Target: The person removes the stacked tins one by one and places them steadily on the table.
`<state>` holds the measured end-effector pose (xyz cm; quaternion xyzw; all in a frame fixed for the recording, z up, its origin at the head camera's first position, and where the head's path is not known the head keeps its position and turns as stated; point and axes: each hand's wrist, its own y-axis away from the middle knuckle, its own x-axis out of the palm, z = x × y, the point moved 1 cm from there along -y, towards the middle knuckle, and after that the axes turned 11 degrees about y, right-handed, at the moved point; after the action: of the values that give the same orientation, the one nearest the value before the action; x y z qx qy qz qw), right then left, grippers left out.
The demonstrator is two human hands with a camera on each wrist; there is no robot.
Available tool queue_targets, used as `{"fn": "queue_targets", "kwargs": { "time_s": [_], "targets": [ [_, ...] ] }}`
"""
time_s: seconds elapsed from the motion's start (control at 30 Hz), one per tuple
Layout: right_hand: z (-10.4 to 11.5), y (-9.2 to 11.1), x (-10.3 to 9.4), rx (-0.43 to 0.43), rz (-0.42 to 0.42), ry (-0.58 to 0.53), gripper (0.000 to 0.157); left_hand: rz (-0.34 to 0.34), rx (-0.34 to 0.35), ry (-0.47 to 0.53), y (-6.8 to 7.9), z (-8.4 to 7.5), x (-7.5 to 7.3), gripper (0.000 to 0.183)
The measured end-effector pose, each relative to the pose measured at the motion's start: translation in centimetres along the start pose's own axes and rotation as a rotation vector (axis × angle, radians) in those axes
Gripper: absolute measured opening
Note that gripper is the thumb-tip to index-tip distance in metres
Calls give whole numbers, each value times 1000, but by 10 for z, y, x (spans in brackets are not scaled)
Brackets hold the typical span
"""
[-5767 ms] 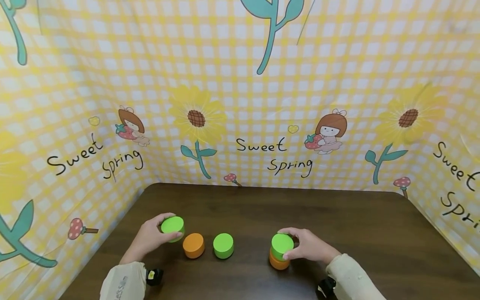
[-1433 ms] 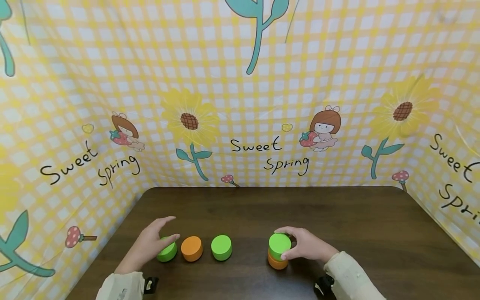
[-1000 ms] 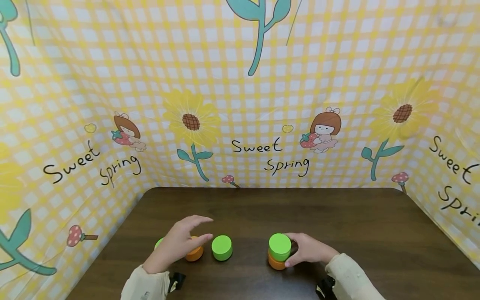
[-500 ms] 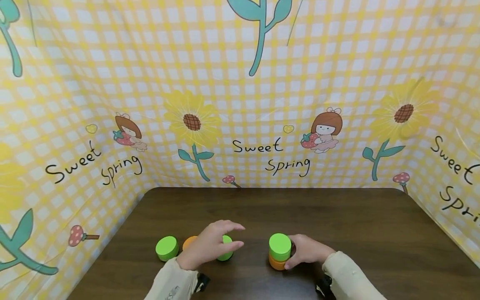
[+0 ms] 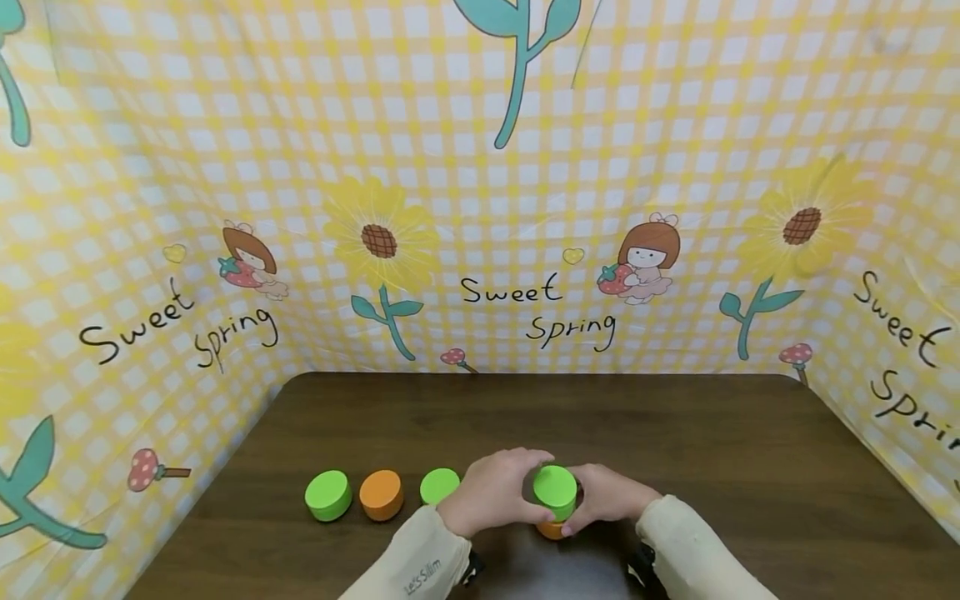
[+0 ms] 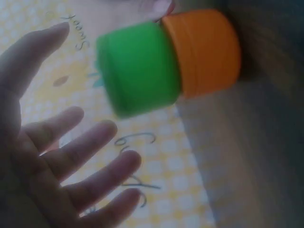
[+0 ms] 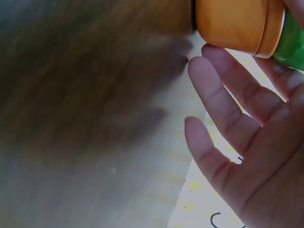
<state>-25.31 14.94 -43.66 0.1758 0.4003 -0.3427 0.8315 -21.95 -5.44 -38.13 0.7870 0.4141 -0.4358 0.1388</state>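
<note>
"Progress, head view?"
"Top tub [image 5: 555, 483] sits on base tub [image 5: 551, 531]: stacking judged done. Green tub [image 5: 327, 497], orange tub [image 5: 381, 496] and third tub [image 5: 438, 484], partly hidden by the left hand [image 5: 495, 492], stand unstacked. Left hand curves round the pair's left; right hand [image 5: 613, 497] pinches base tub from its right. Outstanding, I judge: a left-hand hold."
"Left wrist view?"
"Blurred. Left fingers are spread, holding nothing; top tub lies beyond the fingertips, apart."
"Right wrist view?"
"Fingertips meet base tub's side; thumb mostly out of frame."
</note>
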Motion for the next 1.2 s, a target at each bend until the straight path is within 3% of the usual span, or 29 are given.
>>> {"fn": "queue_targets", "kwargs": {
  "time_s": [0.2, 0.37, 0.5, 0.73, 1.2],
  "targets": [
    [5, -5, -2, 12, 34, 7, 44, 3, -26, 35, -6, 5, 7, 65],
    [6, -7, -3, -2, 22, 32, 41, 3, -20, 111, -8, 8, 11, 51],
    [7, -8, -3, -15, 22, 49, 39, -3, -34, 151, -6, 11, 12, 51],
    [9, -8, -4, -3, 27, 58, 33, 3, -20, 107, -3, 14, 6, 54],
    [8, -5, -6, 32, 60, 10, 46, 34, -52, 235, 2, 30, -3, 54]
  ]
}}
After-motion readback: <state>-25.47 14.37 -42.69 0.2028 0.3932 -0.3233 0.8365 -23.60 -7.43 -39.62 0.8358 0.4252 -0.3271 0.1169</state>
